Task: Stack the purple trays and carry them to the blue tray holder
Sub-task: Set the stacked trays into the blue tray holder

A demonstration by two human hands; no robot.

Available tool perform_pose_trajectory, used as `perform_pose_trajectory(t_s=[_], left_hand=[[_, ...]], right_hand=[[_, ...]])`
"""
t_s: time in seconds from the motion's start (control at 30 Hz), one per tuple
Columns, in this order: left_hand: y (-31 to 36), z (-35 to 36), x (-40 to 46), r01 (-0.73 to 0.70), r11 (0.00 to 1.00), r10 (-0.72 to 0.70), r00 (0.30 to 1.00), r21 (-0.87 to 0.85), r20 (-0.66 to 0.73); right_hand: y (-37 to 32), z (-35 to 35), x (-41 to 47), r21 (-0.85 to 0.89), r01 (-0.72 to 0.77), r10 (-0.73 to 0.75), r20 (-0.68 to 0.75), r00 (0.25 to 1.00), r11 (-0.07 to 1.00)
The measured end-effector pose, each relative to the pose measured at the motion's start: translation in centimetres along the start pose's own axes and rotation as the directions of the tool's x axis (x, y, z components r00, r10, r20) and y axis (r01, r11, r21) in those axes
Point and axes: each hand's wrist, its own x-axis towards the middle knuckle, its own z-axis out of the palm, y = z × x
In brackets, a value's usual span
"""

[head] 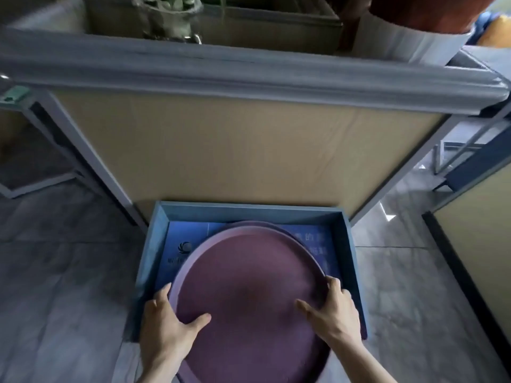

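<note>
A stack of purple trays hangs over the blue tray holder, a low open box on the floor. A second tray's rim peeks out behind the top one. My left hand grips the stack's left edge, thumb lying on the top tray. My right hand grips the right edge the same way. The holder's floor shows a blue printed sheet with a logo and white text. The near part of the stack extends past the holder's front edge toward me.
Behind the holder stands a beige wooden panel under a grey table edge with pots and a cardboard box on top. Grey metal legs flank the panel. Grey tiled floor lies on both sides; another beige panel is at right.
</note>
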Motion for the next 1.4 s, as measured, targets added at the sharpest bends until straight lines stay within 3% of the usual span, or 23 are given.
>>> perform_pose_trajectory(t_s=[0.47,0.7,1.03,1.4], left_hand=[[0.8,2.3,2.3,0.006,0.999,-0.004,1.0,0.052,-0.023],[1.2,3.1,2.2,-0.012,0.984,0.028,0.996,0.18,-0.089],[1.5,3.7,1.8,0.02,0.982,-0.004,0.996,0.189,-0.084],[1.2,3.7,2.5,0.041,0.988,-0.032,0.997,0.151,-0.064]], right_hand=[[-0.9,1.7,3.5,-0.038,-0.016,0.015,-0.028,0.999,0.999],[-1.4,2.5,4.1,-0.07,-0.03,0.027,-0.051,0.998,0.997],[0.9,3.8,0.8,0.06,0.043,-0.037,-0.102,0.994,0.997],[1.0,3.8,2.4,-0.085,0.058,-0.064,-0.067,0.996,0.995]])
